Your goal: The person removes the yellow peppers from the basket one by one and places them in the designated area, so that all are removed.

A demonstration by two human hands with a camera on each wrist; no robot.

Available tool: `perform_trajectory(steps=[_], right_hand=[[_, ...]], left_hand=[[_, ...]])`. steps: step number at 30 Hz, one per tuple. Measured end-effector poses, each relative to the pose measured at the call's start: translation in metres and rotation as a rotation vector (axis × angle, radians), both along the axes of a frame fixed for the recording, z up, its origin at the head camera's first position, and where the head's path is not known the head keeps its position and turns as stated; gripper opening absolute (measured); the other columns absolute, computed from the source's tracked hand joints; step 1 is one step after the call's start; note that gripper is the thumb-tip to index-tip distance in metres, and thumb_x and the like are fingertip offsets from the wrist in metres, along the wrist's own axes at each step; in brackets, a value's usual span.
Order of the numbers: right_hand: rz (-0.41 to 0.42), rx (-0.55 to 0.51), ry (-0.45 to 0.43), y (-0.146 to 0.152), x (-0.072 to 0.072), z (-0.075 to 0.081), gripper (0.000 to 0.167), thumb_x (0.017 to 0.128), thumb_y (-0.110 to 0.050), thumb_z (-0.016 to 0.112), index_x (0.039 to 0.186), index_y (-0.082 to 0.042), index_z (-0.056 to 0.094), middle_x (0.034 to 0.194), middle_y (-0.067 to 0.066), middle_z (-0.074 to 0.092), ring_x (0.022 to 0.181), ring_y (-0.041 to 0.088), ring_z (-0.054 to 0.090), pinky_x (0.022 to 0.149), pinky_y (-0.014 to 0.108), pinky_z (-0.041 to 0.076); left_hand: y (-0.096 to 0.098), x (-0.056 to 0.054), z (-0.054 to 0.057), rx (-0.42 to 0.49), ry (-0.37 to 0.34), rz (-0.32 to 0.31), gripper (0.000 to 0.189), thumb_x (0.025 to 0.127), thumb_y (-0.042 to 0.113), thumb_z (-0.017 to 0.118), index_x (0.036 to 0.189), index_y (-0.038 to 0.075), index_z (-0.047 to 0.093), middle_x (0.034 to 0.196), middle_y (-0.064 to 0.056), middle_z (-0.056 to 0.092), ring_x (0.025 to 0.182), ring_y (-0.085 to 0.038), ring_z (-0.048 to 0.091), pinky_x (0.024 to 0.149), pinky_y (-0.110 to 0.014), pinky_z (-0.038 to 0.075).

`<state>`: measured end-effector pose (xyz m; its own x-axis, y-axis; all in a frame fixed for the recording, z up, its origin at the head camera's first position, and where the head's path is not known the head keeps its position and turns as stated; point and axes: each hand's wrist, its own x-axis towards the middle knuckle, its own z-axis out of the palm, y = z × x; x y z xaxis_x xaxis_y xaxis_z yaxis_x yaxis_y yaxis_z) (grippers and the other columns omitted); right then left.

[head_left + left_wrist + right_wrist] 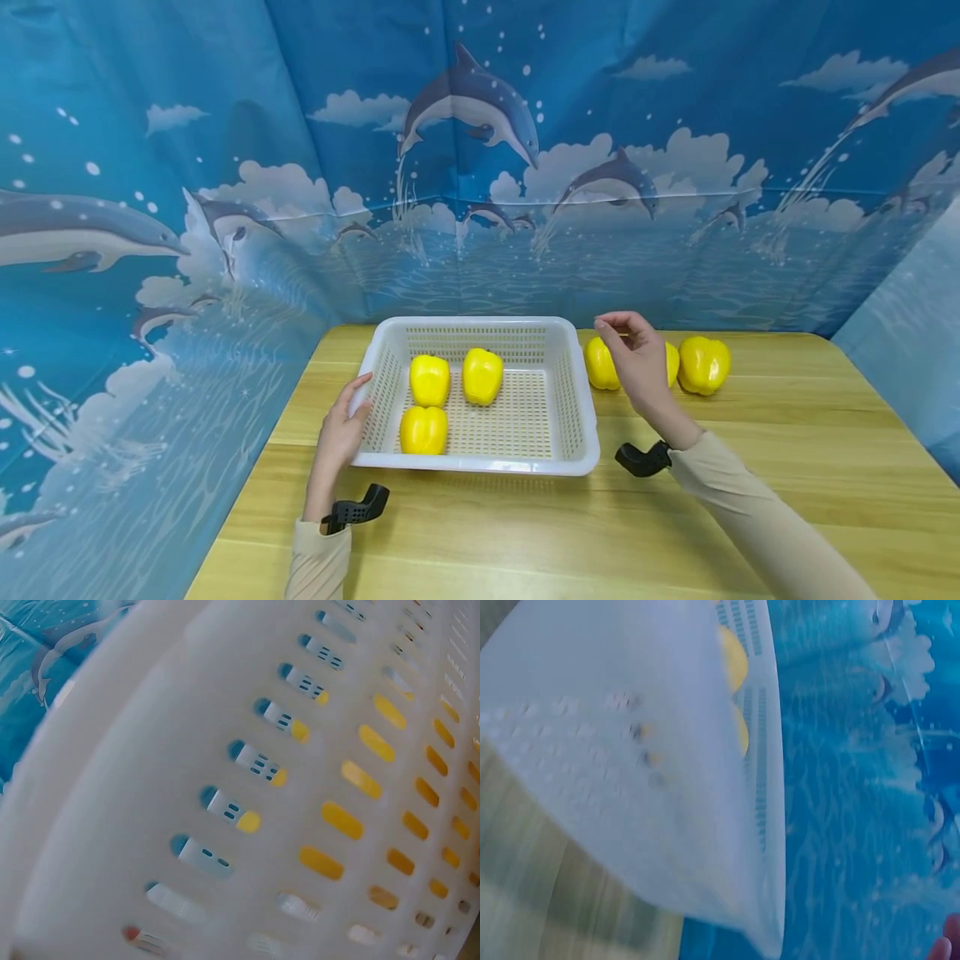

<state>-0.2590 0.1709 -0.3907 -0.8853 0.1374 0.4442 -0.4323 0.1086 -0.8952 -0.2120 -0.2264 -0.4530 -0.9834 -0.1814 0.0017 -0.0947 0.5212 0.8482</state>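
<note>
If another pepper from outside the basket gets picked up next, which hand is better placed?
Probably the right hand: it is nearer the yellow peppers beside the basket and appears empty, while the left hand is at the basket's opposite side.

head view: bright, even, crisp
worktop (525,533): pale sheen, soft shadows beside both sleeves (765,517)
peppers (482,377): small glare spots, light from above
left wrist view: dim, basket (127,750) out of focus close up
right wrist view: dim, basket and worktop smeared
</note>
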Motion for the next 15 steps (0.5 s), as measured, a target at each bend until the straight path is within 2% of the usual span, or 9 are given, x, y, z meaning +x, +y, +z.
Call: perform_trajectory(steps=[3, 7, 11, 15], right_hand=[[0.09, 0.032, -0.003, -0.013, -0.003, 0.0, 0.024, 0.094, -0.014, 0.061, 0.104, 0.007, 0.061, 0.096, 0.009, 0.061, 0.084, 0.018, 0.057, 0.072, 0.024, 0.045], [0.179, 0.129, -0.025, -0.029, -0.005, 0.003, 0.023, 0.094, -0.017, 0.061, 0.103, 0.004, 0.061, 0.095, 0.017, 0.06, 0.082, 0.02, 0.059, 0.07, 0.026, 0.046], [0.259, 0.275, -0.118, -0.043, -0.01, 0.007, 0.022, 0.094, -0.022, 0.061, 0.103, -0.003, 0.063, 0.095, 0.015, 0.063, 0.082, 0.019, 0.059, 0.071, 0.032, 0.048], [0.361, 0.406, -0.209, -0.056, -0.018, 0.007, 0.024, 0.094, -0.026, 0.061, 0.11, -0.008, 0.063, 0.103, 0.01, 0.064, 0.087, 0.02, 0.062, 0.077, 0.039, 0.05]], left_hand=[[0.0, 0.0, 0.0, 0.004, 0.0, 0.002, 0.043, 0.102, 0.018, 0.044, 0.144, 0.025, 0.038, 0.137, -0.021, 0.046, 0.094, -0.032, 0.06, 0.068, -0.04, 0.049], [0.0, -0.001, 0.0, 0.005, -0.004, 0.001, 0.043, 0.102, 0.018, 0.044, 0.144, 0.026, 0.038, 0.136, -0.022, 0.046, 0.09, -0.031, 0.061, 0.066, -0.038, 0.049], [-0.001, -0.001, 0.0, -0.003, -0.003, 0.002, 0.044, 0.102, 0.018, 0.044, 0.144, 0.026, 0.038, 0.136, -0.022, 0.046, 0.09, -0.031, 0.061, 0.066, -0.038, 0.049], [-0.001, 0.0, 0.0, 0.0, 0.0, 0.001, 0.044, 0.102, 0.017, 0.043, 0.144, 0.025, 0.038, 0.136, -0.022, 0.046, 0.092, -0.032, 0.061, 0.066, -0.038, 0.049]])
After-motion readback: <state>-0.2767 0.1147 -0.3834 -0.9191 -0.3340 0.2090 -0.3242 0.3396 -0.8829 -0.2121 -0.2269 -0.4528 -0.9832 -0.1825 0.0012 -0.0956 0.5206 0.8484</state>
